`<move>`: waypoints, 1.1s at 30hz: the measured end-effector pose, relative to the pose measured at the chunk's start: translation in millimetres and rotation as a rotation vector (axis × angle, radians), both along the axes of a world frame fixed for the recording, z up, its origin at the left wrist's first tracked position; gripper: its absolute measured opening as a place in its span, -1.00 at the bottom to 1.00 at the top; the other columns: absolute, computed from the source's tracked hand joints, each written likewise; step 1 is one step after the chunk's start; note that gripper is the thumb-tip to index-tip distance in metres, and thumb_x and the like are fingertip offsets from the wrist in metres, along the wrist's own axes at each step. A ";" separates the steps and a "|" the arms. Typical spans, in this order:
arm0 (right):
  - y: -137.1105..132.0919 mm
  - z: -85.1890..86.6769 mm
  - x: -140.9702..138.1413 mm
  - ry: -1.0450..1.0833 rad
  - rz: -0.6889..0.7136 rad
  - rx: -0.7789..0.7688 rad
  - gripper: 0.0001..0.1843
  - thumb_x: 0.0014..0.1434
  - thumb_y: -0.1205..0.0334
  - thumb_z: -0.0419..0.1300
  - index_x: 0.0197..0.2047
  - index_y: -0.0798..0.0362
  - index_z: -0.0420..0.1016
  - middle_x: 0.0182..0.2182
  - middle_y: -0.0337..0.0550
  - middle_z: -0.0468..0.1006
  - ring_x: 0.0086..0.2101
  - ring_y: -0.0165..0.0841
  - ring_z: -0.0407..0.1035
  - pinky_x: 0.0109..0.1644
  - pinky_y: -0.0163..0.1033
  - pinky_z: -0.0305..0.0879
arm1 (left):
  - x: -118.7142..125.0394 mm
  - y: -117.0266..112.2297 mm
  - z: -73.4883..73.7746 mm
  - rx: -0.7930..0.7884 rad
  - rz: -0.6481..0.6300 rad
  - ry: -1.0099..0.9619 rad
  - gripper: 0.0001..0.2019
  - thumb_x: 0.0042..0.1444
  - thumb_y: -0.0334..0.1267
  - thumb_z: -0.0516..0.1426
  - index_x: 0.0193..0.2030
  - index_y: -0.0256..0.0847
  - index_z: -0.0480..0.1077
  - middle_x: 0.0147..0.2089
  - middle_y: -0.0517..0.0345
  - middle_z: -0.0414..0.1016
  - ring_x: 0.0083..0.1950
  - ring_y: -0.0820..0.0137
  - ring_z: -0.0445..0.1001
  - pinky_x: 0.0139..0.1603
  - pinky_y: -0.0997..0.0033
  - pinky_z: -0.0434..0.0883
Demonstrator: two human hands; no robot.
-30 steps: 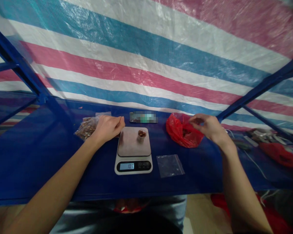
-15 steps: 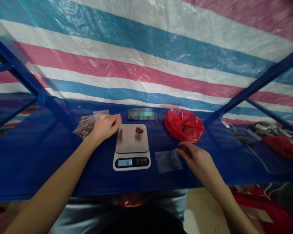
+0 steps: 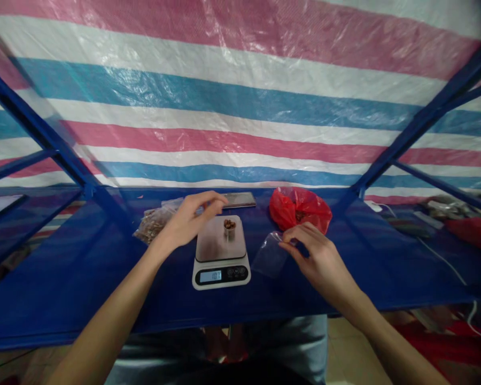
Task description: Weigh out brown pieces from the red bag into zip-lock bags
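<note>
Fingers of the right hand [image 3: 319, 258] pinch a clear zip bag [image 3: 269, 256] beside the white digital scale [image 3: 220, 272]; the wide-open left hand [image 3: 188, 222] could knock its small cup [image 3: 230, 229].

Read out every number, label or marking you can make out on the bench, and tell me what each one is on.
"10.7" on the display of the digital scale; the decimal point is faint.
Markings on the scale's buttons: too small to read.
Phone: no readable text.
Packet of brown pieces: too blurred to read anything.
Clear plastic bag: no print visible.
</note>
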State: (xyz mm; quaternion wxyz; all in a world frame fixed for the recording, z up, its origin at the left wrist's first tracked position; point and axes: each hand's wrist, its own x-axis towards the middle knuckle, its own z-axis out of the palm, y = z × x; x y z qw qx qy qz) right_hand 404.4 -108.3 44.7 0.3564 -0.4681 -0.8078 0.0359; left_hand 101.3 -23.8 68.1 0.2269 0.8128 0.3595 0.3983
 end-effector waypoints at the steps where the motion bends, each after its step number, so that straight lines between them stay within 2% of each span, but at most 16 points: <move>1: 0.0 10.2 -8.7 0.009 0.052 0.064 -0.94 0.36 0.28 0.25 -0.21 -0.03 0.49 -0.28 -0.10 0.64 -0.20 -0.15 0.52 -0.12 -0.06 0.47 | 10.3 -10.0 8.7 -0.032 -0.083 0.053 -0.68 0.38 -0.05 0.12 0.11 -0.15 0.52 -0.08 0.09 0.67 -0.06 0.29 0.61 -0.02 0.30 0.50; 3: -4.5 24.1 -24.7 0.003 0.175 0.196 -0.88 0.36 0.39 0.21 -0.11 -0.01 0.51 -0.20 -0.07 0.67 -0.16 -0.17 0.54 -0.08 -0.06 0.50 | 27.8 -32.3 19.6 -0.071 -0.192 0.171 -0.47 0.23 -0.03 0.30 0.30 -0.05 0.38 0.24 0.04 0.56 0.21 0.20 0.54 0.25 0.17 0.44; 4: -8.3 27.6 -31.0 -0.005 0.239 0.261 -0.81 0.35 0.44 0.20 -0.04 0.00 0.51 -0.16 -0.03 0.69 -0.12 -0.15 0.55 -0.05 -0.05 0.51 | 33.7 -43.3 22.1 -0.076 -0.216 0.205 -0.45 0.22 -0.06 0.31 0.32 -0.03 0.35 0.31 0.03 0.51 0.29 0.18 0.49 0.32 0.13 0.40; 6: -16.1 28.9 -38.8 -0.010 0.356 0.344 -0.67 0.33 0.49 0.18 0.10 0.01 0.49 -0.07 0.03 0.69 -0.02 -0.11 0.57 -0.02 -0.02 0.53 | 38.9 -62.7 23.2 -0.116 -0.251 0.235 -0.48 0.31 -0.16 0.24 0.38 0.04 0.28 0.36 0.08 0.46 0.34 0.23 0.45 0.36 0.15 0.39; 8: -20.3 25.9 -41.6 -0.001 0.449 0.350 -0.58 0.35 0.49 0.15 0.22 -0.01 0.44 -0.03 0.05 0.69 0.02 -0.10 0.57 -0.02 0.00 0.55 | 37.4 -76.4 22.6 -0.114 -0.248 0.251 -0.51 0.39 -0.28 0.14 0.40 0.10 0.24 0.36 0.12 0.46 0.36 0.27 0.43 0.38 0.17 0.39; 10: -18.4 21.7 -43.4 0.012 0.522 0.318 -0.55 0.39 0.48 0.09 0.28 -0.03 0.39 -0.02 0.04 0.69 0.00 -0.14 0.59 -0.01 -0.02 0.57 | 33.7 -83.4 21.8 -0.068 -0.229 0.292 -0.52 0.39 -0.38 0.06 0.38 0.10 0.24 0.33 0.12 0.48 0.35 0.28 0.43 0.38 0.17 0.39; 12: -11.8 17.3 -47.5 -0.034 0.556 0.289 -0.57 0.41 0.47 0.06 0.28 0.03 0.39 -0.02 0.06 0.68 0.00 -0.16 0.58 0.04 -0.03 0.56 | 31.3 -84.2 18.9 0.011 -0.191 0.366 -0.53 0.35 -0.47 0.04 0.32 0.02 0.27 0.25 0.07 0.52 0.31 0.25 0.45 0.35 0.16 0.41; 17: 2.2 9.5 -67.3 -0.327 0.568 0.218 -0.74 0.39 0.42 0.12 0.09 0.16 0.52 -0.02 0.10 0.66 0.10 -0.08 0.48 0.24 0.03 0.46 | 32.9 -72.9 -1.7 0.261 -0.050 0.618 -0.51 0.16 -0.54 0.06 0.22 -0.16 0.31 0.13 -0.07 0.52 0.21 0.11 0.47 0.29 0.05 0.41; 20: 4.1 9.3 -75.2 -0.414 0.571 0.191 -0.74 0.36 0.42 0.16 0.07 0.18 0.54 0.00 0.12 0.64 0.08 -0.08 0.48 0.24 0.02 0.44 | 32.0 -66.9 -9.0 0.335 -0.023 0.720 -0.58 0.11 -0.52 0.11 0.12 -0.19 0.37 0.09 -0.09 0.53 0.19 0.07 0.46 0.29 0.03 0.37; 22: 8.5 9.4 -75.8 -0.356 0.600 0.223 -0.74 0.38 0.42 0.13 0.07 0.18 0.54 -0.05 0.09 0.66 0.02 -0.11 0.50 0.17 -0.01 0.47 | 27.6 -62.0 -7.8 0.347 -0.020 0.733 -0.66 0.11 -0.50 0.13 0.04 -0.20 0.39 0.03 -0.07 0.55 0.13 0.08 0.48 0.23 0.06 0.39; 24: 19.2 7.8 -73.0 -0.154 0.623 0.236 -0.73 0.40 0.43 0.10 0.08 0.14 0.54 -0.06 0.05 0.66 0.00 -0.18 0.52 0.13 -0.07 0.48 | 19.8 -52.7 -5.0 0.352 0.018 0.700 -0.78 0.18 -0.46 0.11 -0.04 -0.19 0.39 -0.08 -0.02 0.55 0.01 0.13 0.50 0.12 0.10 0.42; 26: 36.3 2.7 -68.7 0.095 0.553 0.177 -0.71 0.41 0.42 0.09 0.10 0.05 0.54 -0.04 -0.02 0.65 0.00 -0.24 0.52 0.11 -0.11 0.46 | 10.0 -37.1 -4.8 0.348 0.104 0.645 -0.89 0.28 -0.40 0.07 -0.11 -0.17 0.38 -0.17 0.03 0.52 -0.09 0.18 0.49 0.01 0.16 0.43; 28: 56.1 -6.2 -65.7 0.229 0.418 0.053 -0.72 0.41 0.33 0.17 0.14 -0.04 0.53 0.01 -0.06 0.62 0.03 -0.23 0.50 0.17 -0.07 0.43 | 1.0 -16.5 -10.1 0.317 0.199 0.590 -0.89 0.33 -0.36 0.05 -0.09 -0.17 0.38 -0.19 0.06 0.51 -0.13 0.21 0.49 -0.05 0.20 0.42; 29: 65.4 -11.7 -65.2 0.232 0.364 -0.019 -0.69 0.37 0.25 0.26 0.17 -0.05 0.52 0.04 -0.05 0.60 0.07 -0.20 0.48 0.21 -0.02 0.40 | -2.3 -5.7 -14.8 0.295 0.242 0.564 -0.86 0.32 -0.36 0.06 -0.04 -0.17 0.39 -0.20 0.08 0.51 -0.14 0.21 0.50 -0.07 0.21 0.42; 31: 79.8 -23.8 -66.8 0.160 0.305 -0.145 -0.48 0.22 0.08 0.43 0.20 -0.03 0.50 0.09 -0.01 0.56 0.13 -0.10 0.43 0.25 0.07 0.35 | -5.5 13.8 -26.6 0.248 0.301 0.552 -0.75 0.30 -0.35 0.09 0.09 -0.16 0.38 -0.21 0.10 0.52 -0.16 0.21 0.52 -0.07 0.21 0.42; 33: 87.4 -34.9 -71.0 0.082 0.259 -0.215 -0.36 0.09 -0.01 0.52 0.17 0.02 0.53 0.07 0.02 0.56 0.11 -0.05 0.41 0.23 0.11 0.33 | -4.5 26.7 -39.1 0.220 0.331 0.563 -0.71 0.27 -0.36 0.10 0.12 -0.16 0.36 -0.19 0.09 0.54 -0.16 0.20 0.54 -0.07 0.21 0.42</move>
